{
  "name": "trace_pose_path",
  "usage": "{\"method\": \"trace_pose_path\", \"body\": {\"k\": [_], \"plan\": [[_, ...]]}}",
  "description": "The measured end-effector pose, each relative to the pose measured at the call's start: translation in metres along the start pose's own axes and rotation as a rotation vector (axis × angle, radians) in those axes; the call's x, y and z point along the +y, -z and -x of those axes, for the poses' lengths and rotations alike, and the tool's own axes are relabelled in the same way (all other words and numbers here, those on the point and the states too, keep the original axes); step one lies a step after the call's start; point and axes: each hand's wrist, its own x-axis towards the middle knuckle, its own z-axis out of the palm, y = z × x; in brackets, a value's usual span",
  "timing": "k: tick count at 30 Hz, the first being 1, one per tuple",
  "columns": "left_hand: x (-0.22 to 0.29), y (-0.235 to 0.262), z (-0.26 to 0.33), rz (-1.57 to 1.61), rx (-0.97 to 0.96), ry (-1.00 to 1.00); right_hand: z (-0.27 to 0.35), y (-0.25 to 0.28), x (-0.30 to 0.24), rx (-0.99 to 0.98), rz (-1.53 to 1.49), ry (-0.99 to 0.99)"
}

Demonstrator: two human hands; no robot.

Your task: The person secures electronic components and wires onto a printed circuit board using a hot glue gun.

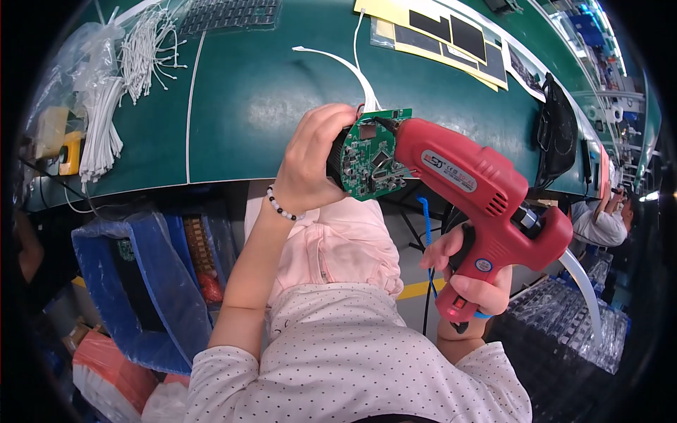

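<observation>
My left hand (308,156) is closed around the dark ribbed edge of a round unit whose face is a green circuit board (374,158). The board is tilted up toward the right, above the table's near edge. White cables (365,81) run from its top toward the far side of the table. My right hand (479,278) grips the handle of a red hot glue gun (462,166), fingers near its trigger. The gun's dark nozzle points at the upper part of the board; whether it touches cannot be told. A translucent glue stick (584,292) curves out of its back end.
White cable bundles (104,134) lie at the table's left, near a yellow tool (70,151). Yellow sheets with black pieces (441,35) lie at the far right, and a black pouch (557,130) nearer. Below left stands a blue bin (144,282). Another person (603,222) sits far right.
</observation>
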Motion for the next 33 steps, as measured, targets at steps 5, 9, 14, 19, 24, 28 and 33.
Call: {"method": "trace_pose_path", "body": {"k": [5,9,14,19,24,28,33], "plan": [[0.0,0.0,0.0,-0.002,0.006,-0.002,0.0,0.0,0.0,-0.016,-0.006,-0.012],[-0.001,0.0,0.0,-0.004,0.005,-0.007,0.003,0.002,0.0,0.002,0.005,-0.019],[-0.002,0.0,0.001,-0.008,0.001,-0.007,0.003,0.003,0.002,-0.012,-0.019,0.003],[-0.002,-0.001,0.001,-0.014,0.002,-0.011,0.001,0.0,0.001,-0.013,-0.027,-0.004],[-0.001,0.0,0.0,-0.011,-0.003,-0.008,-0.002,0.001,0.001,-0.015,-0.014,0.012],[-0.001,-0.001,0.001,-0.011,0.006,-0.007,-0.001,-0.008,-0.001,0.034,-0.059,0.026],[-0.002,-0.001,0.0,-0.012,0.009,-0.005,-0.005,0.005,0.001,-0.063,-0.087,0.005]]}}
